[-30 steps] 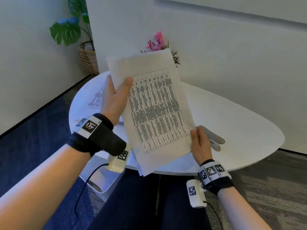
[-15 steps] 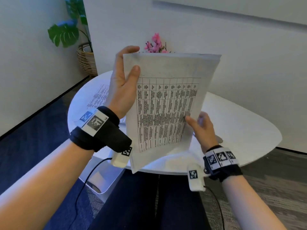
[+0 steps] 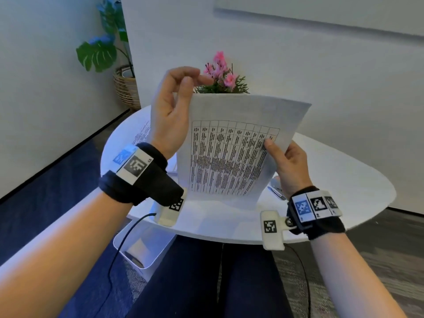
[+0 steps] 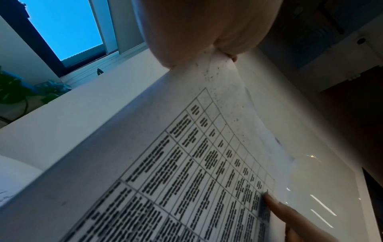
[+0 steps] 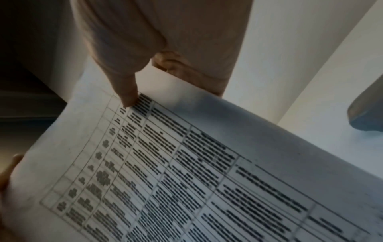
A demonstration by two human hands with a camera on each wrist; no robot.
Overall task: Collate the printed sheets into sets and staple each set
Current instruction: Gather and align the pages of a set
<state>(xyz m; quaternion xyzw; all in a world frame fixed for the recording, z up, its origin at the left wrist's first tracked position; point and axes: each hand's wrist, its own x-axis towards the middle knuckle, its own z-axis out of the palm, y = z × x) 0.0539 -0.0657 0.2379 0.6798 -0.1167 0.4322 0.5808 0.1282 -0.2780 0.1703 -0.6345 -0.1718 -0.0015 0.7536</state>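
I hold a thin stack of printed sheets (image 3: 229, 157) upright over the white table (image 3: 344, 180), with a table of text on the front page facing me. My left hand (image 3: 171, 111) has its fingers curled at the stack's upper left corner; the left wrist view shows that corner (image 4: 219, 65) pinched in the left hand (image 4: 207, 32). My right hand (image 3: 289, 166) grips the right edge, thumb (image 5: 128, 98) on the front page (image 5: 186, 163) and fingers behind. A grey stapler (image 3: 275, 189) lies on the table, mostly hidden behind my right hand.
More printed sheets (image 3: 142, 134) lie on the table's left side. A pot of pink flowers (image 3: 220, 76) stands behind the held stack. A white bin (image 3: 142, 244) sits on the floor under the table edge. A leafy plant in a basket (image 3: 126, 86) stands by the wall.
The stack has turned from slanting to upright and square to me. My left hand slid up to its top left corner, and my right hand moved up the right edge.
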